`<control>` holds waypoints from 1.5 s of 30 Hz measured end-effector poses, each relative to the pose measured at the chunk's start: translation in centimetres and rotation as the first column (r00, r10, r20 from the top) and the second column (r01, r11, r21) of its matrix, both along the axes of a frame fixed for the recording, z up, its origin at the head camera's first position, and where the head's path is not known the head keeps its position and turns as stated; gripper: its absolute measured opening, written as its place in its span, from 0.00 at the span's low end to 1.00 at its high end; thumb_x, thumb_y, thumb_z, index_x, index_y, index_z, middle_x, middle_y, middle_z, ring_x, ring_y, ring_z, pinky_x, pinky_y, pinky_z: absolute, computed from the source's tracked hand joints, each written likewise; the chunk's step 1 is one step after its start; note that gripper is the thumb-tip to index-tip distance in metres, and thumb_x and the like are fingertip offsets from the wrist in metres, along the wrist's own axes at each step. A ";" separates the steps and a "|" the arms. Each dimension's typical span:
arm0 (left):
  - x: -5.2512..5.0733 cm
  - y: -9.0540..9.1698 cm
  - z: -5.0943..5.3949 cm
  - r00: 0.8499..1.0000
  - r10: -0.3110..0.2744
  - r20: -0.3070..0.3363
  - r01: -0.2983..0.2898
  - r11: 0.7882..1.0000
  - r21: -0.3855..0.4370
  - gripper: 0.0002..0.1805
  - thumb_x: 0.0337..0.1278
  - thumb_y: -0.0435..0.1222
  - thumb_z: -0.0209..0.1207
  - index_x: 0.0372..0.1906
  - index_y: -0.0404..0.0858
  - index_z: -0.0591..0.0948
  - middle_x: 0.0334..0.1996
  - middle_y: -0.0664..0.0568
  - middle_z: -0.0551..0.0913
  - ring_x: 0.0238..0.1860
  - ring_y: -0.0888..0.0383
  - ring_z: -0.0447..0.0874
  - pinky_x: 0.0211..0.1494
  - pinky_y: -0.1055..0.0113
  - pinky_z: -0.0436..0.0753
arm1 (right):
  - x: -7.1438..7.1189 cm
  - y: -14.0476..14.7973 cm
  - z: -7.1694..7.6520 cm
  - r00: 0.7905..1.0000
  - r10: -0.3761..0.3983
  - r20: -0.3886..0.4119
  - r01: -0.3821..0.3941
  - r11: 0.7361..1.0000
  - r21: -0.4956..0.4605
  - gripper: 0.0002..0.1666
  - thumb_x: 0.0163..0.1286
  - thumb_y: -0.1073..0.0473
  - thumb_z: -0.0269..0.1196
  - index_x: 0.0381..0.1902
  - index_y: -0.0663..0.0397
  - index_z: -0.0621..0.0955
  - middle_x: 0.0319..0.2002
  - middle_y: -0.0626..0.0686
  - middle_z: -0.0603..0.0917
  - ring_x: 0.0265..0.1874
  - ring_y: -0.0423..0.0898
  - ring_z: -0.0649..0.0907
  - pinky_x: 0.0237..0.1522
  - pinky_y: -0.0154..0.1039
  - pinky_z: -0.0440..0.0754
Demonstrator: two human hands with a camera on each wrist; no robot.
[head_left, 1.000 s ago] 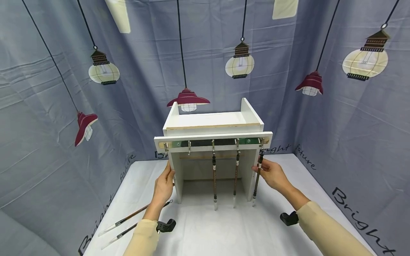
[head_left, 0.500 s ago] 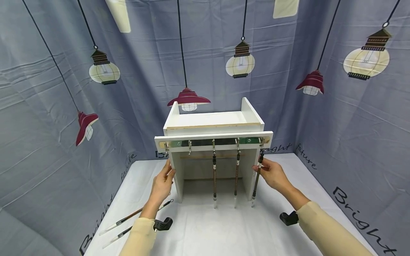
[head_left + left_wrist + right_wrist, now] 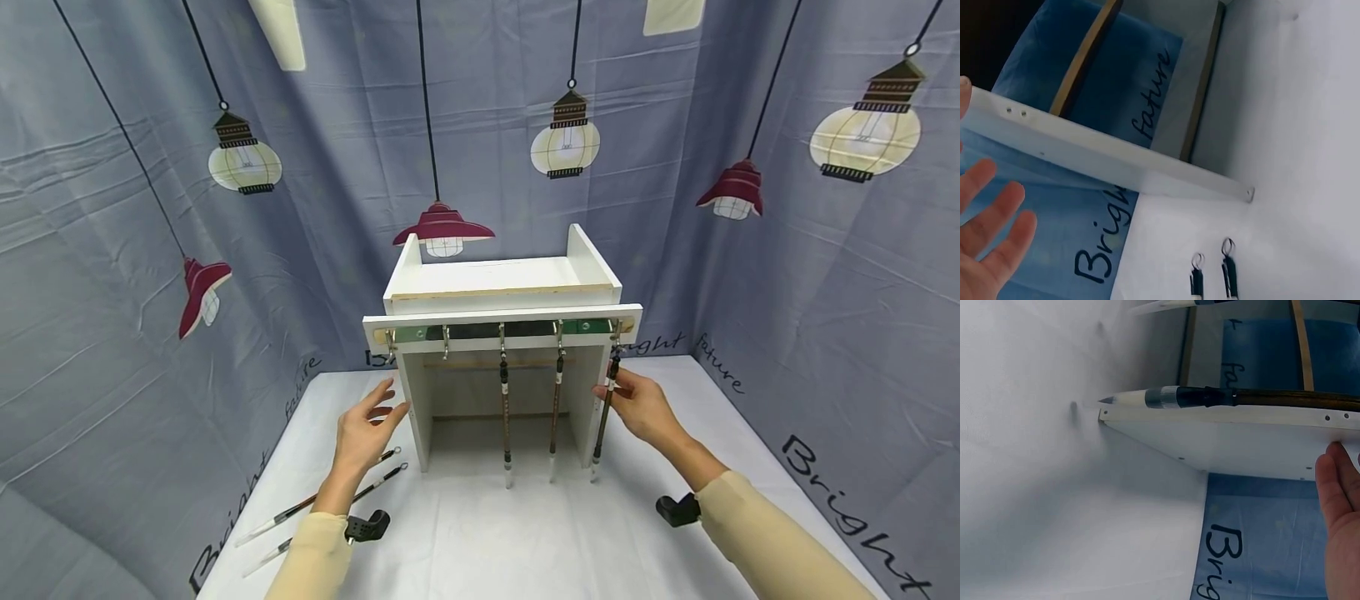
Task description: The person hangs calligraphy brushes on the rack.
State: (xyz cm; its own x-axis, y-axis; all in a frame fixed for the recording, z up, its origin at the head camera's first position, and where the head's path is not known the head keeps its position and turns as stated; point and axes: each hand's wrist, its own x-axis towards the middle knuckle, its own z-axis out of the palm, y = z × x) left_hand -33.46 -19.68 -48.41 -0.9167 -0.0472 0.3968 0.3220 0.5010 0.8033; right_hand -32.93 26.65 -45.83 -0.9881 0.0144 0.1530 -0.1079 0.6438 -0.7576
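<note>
A white wooden rack (image 3: 502, 315) stands on the table, with a row of metal hooks along its front rail. From the hooks hang three calligraphy brushes: a middle brush (image 3: 506, 408), a brush (image 3: 557, 408) right of it and a rightmost brush (image 3: 604, 408). My left hand (image 3: 363, 433) is beside the left side panel (image 3: 1116, 156), fingers spread, apart from it. Fairly straight fingers of my right hand (image 3: 641, 408) touch the right side panel (image 3: 1222, 437); the rightmost brush hides part of them. Below my left hand lie two more brushes (image 3: 386, 475), partly covered by my forearm.
Two hooks on the left of the rail carry nothing, such as the leftmost hook (image 3: 391, 343). A white cloth (image 3: 480, 542) covers the table. Blue-grey curtains (image 3: 480, 125) with printed lamps surround it.
My left hand has let go of the rack's left side, moved left and spread its fingers, uncovering the ends of the lying brushes. My right hand stays at the right panel.
</note>
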 end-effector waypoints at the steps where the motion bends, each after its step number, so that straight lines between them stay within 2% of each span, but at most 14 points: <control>1: 0.0 -0.2 -0.2 1.000 -0.006 -0.005 0.006 1.000 -0.003 0.33 0.62 0.54 0.70 0.71 0.54 0.78 0.61 0.49 0.86 0.52 0.45 0.90 0.48 0.55 0.90 | 0.0 0.0 0.0 1.000 -0.001 0.004 0.001 1.000 -0.002 0.40 0.75 0.35 0.59 0.73 0.56 0.73 0.73 0.66 0.72 0.65 0.68 0.79 0.57 0.63 0.83; 8: 0.4 -1.6 -1.5 0.998 -0.044 -0.038 0.043 0.999 -0.024 0.28 0.58 0.49 0.74 0.64 0.50 0.84 0.61 0.52 0.86 0.53 0.47 0.89 0.53 0.56 0.88 | 0.1 0.0 0.0 1.000 -0.008 0.005 0.008 1.000 -0.008 0.41 0.75 0.35 0.59 0.73 0.57 0.73 0.71 0.67 0.75 0.64 0.68 0.80 0.57 0.63 0.83; 14: 1.4 -3.2 -2.4 1.000 -0.020 0.014 0.021 0.998 -0.054 0.30 0.54 0.50 0.76 0.63 0.50 0.85 0.60 0.55 0.87 0.52 0.52 0.89 0.51 0.65 0.87 | 0.0 -0.1 -0.1 1.000 -0.006 -0.004 0.006 1.000 -0.010 0.40 0.76 0.36 0.59 0.73 0.59 0.73 0.70 0.67 0.75 0.64 0.68 0.80 0.57 0.63 0.83; 21: 1.7 -4.6 -3.8 0.999 0.003 0.042 0.000 0.997 -0.082 0.29 0.50 0.48 0.78 0.59 0.49 0.87 0.56 0.53 0.89 0.51 0.51 0.89 0.50 0.66 0.86 | 0.0 0.1 0.1 1.000 -0.007 -0.010 0.007 1.000 -0.014 0.40 0.76 0.36 0.59 0.72 0.59 0.74 0.72 0.67 0.73 0.65 0.69 0.79 0.58 0.64 0.83; 28: 2.7 -5.3 -5.3 0.992 0.012 0.128 0.002 0.994 -0.111 0.29 0.50 0.46 0.79 0.60 0.48 0.87 0.58 0.51 0.88 0.52 0.50 0.88 0.51 0.64 0.86 | 0.1 0.0 -0.1 1.000 -0.009 -0.009 0.009 1.000 -0.023 0.39 0.76 0.37 0.60 0.72 0.58 0.74 0.71 0.67 0.74 0.65 0.68 0.79 0.58 0.63 0.83; 32: 2.8 -5.5 -6.2 0.989 0.026 0.145 -0.009 0.992 -0.123 0.27 0.49 0.44 0.79 0.57 0.47 0.88 0.57 0.47 0.88 0.52 0.48 0.89 0.48 0.65 0.88 | 0.2 -0.1 0.0 1.000 -0.015 0.002 0.015 1.000 -0.022 0.38 0.76 0.37 0.60 0.73 0.57 0.74 0.72 0.67 0.73 0.65 0.68 0.79 0.58 0.63 0.83; 38: 2.7 -5.7 -7.8 0.986 0.052 0.161 -0.026 0.986 -0.163 0.24 0.48 0.40 0.80 0.54 0.46 0.90 0.53 0.43 0.90 0.50 0.43 0.90 0.50 0.55 0.89 | 0.3 -0.4 0.1 1.000 -0.016 0.012 0.016 0.999 -0.035 0.38 0.77 0.39 0.60 0.73 0.58 0.73 0.70 0.67 0.75 0.65 0.68 0.79 0.57 0.63 0.83; 45: 2.5 -5.7 -8.9 0.978 0.082 0.193 -0.045 0.980 -0.191 0.22 0.52 0.38 0.77 0.54 0.45 0.89 0.57 0.43 0.87 0.54 0.41 0.88 0.57 0.48 0.87 | 0.4 -0.5 0.3 0.999 -0.026 0.020 0.027 0.999 -0.042 0.36 0.77 0.40 0.61 0.72 0.56 0.74 0.69 0.66 0.77 0.65 0.67 0.79 0.59 0.63 0.83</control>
